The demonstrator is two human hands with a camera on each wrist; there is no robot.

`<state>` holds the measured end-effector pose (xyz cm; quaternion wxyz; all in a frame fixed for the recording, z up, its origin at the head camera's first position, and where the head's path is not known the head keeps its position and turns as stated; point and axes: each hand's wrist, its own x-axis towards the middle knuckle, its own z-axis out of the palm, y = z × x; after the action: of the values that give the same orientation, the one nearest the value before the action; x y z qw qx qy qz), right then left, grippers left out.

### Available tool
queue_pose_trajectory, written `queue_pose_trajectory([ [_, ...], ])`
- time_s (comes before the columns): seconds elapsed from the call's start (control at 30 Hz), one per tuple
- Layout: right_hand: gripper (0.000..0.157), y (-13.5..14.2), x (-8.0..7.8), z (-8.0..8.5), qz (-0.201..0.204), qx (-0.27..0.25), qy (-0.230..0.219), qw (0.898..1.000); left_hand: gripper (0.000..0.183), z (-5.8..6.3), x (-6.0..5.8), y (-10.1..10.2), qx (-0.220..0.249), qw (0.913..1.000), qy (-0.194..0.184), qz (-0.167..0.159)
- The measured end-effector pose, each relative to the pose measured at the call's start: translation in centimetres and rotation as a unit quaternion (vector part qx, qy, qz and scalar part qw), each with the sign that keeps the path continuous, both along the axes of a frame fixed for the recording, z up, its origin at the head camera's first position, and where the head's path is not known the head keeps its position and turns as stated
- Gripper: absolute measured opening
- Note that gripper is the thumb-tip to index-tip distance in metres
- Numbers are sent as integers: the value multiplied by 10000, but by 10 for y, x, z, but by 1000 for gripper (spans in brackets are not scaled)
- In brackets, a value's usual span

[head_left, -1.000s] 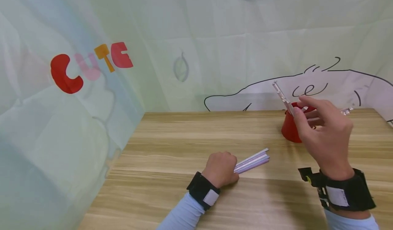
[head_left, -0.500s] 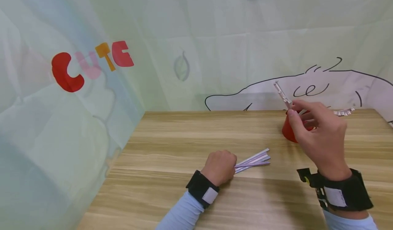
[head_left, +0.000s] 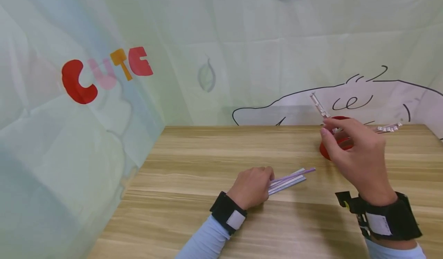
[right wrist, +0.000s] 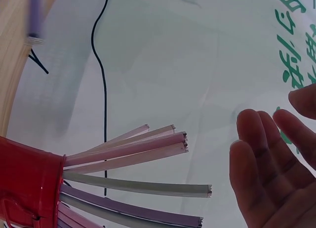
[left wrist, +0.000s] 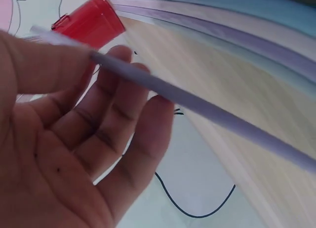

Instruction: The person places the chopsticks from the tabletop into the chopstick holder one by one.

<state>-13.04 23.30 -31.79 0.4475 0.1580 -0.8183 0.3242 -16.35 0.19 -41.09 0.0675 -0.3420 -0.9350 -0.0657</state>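
My left hand (head_left: 252,188) is low over the table and pinches a slim purple stick (left wrist: 197,102) between thumb and fingertips. That stick slants across a small pile of pastel sticks (head_left: 288,184) on the wood. My right hand (head_left: 363,155) hovers in front of a red bucket (right wrist: 29,183) at the back right, largely covering it in the head view. Its fingers (right wrist: 276,164) are loosely bent and hold nothing, apart from the stick ends. Several pink, green and purple sticks (right wrist: 138,183) with jagged tips lean out of the bucket.
The wooden table (head_left: 194,151) meets a printed cloth backdrop (head_left: 214,51) along its back edge. Another cloth (head_left: 69,143) with coloured letters hangs along the left side. A thin wire handle (right wrist: 15,208) hangs on the bucket's side.
The purple stick has come up out of the pile, and its far end now reaches further right. The left fingers have risen a little. My right hand has shifted slightly left.
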Motion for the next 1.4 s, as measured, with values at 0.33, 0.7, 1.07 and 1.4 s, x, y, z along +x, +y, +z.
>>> queue_pose_trajectory([
  [0.33, 26, 0, -1, -4, 160, 486, -815, 9954, 9, 7, 0, -1, 907, 9952, 345, -117],
  [0.7, 24, 0, -2, -8, 157, 821, -1173, 9896, 10, 12, -2, 3, 1628, 9829, 830, -238],
  [1.07, 18, -7, 0, -5, 714, 655, -1211, 9879, 15, 12, -2, 3, 2124, 9713, 965, -463],
  [1.4, 25, -20, 8, 4, 1365, 487, -757, 9865, 14, 13, -2, 4, 2076, 9705, 987, -724],
])
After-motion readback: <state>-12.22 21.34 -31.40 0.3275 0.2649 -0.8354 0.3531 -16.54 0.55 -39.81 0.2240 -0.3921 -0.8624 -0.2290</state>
